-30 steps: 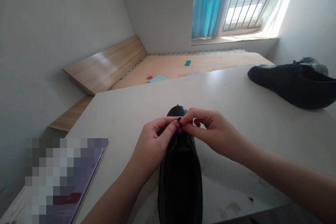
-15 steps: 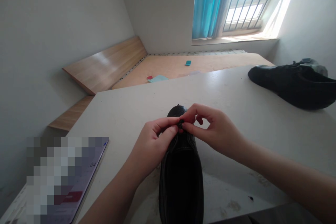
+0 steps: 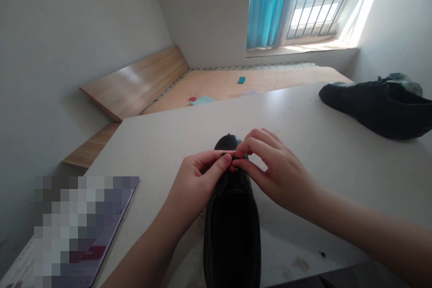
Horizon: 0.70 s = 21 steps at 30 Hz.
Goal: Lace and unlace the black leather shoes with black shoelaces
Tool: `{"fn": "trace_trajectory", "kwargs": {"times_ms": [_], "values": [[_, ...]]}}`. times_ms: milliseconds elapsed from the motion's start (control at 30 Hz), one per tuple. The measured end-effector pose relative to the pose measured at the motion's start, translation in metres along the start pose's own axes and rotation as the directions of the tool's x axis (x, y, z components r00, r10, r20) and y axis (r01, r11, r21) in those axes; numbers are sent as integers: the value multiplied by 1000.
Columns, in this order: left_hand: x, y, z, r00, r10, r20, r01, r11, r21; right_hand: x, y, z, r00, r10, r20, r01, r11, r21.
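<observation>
A black leather shoe [image 3: 232,191] stands on the white table, toe pointing away from me and its dark opening towards me. Over its lacing area both hands meet. My left hand [image 3: 202,173] pinches a black shoelace [image 3: 228,156] between thumb and index finger. From the other side, the thumb and index finger of my right hand [image 3: 270,157] close on the same dark lace. The fingers cover most of the lace, so its knot or loop cannot be made out.
Another black shoe [image 3: 378,108] rests at the far right of the white table [image 3: 162,139]. At the left edge lies a purple flat item [image 3: 111,229], partly blurred out. Beyond the table is a wooden surface [image 3: 222,82] with small coloured pieces. A small dark scrap [image 3: 322,254] lies near the front.
My right hand has shifted slightly up and right, its fingers regripping at the lace. The left thumb has moved a little right over the lace. The shoe has barely moved.
</observation>
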<state>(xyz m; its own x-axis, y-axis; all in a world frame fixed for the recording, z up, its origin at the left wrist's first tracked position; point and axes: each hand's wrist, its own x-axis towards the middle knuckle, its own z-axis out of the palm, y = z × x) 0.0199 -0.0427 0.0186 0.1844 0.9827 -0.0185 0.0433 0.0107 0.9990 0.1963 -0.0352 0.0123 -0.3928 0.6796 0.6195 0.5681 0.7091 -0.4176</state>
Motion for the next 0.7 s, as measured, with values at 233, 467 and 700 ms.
{"fn": "trace_trajectory", "kwargs": {"times_ms": [233,467,700], "values": [[0,2,-1,999,-36,11,36,998,-56,-1,-1,-1,986,-167,-28,165,985,-54],[0,3,-1,995,-100,-3,100,989,-111,8,11,-18,975,-154,159,140,986,96],[-1,4,-4,994,-113,7,113,993,-17,8,12,-21,959,-169,229,157,985,71]]}}
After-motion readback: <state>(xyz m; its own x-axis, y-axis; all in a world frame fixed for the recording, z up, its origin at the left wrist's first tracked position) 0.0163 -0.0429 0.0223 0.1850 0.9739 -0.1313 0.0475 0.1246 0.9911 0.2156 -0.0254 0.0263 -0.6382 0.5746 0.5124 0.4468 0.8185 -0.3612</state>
